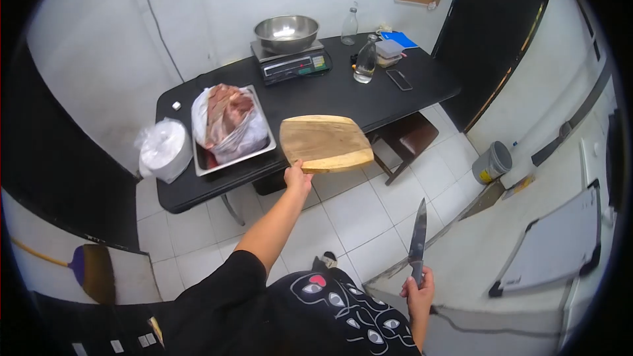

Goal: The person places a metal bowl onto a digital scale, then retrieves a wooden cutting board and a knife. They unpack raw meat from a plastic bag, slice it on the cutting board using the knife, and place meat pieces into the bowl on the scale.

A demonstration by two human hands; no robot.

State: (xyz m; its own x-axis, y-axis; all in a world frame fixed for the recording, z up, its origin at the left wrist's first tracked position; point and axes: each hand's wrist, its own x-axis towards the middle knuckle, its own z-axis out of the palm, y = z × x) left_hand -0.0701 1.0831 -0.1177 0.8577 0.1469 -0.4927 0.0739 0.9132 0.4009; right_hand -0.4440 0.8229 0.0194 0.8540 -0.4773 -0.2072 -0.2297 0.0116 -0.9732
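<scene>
My left hand [299,177] grips the near left corner of a wooden cutting board [325,143], which is held at the front edge of the black table [343,95]. On the right, my right hand [418,288] is closed around the handle of a knife [418,237], its blade pointing up and away from me. Left of the board, a metal tray [266,140] holds a plastic bag of raw meat [231,118].
A steel bowl [287,33] rests on a digital scale [297,68]. Glass bottles [364,62], a phone [399,80] and containers are farther right. A white plastic-wrapped roll [165,150] stands at the left. Below are a brown stool [413,137] and a grey bucket [492,161].
</scene>
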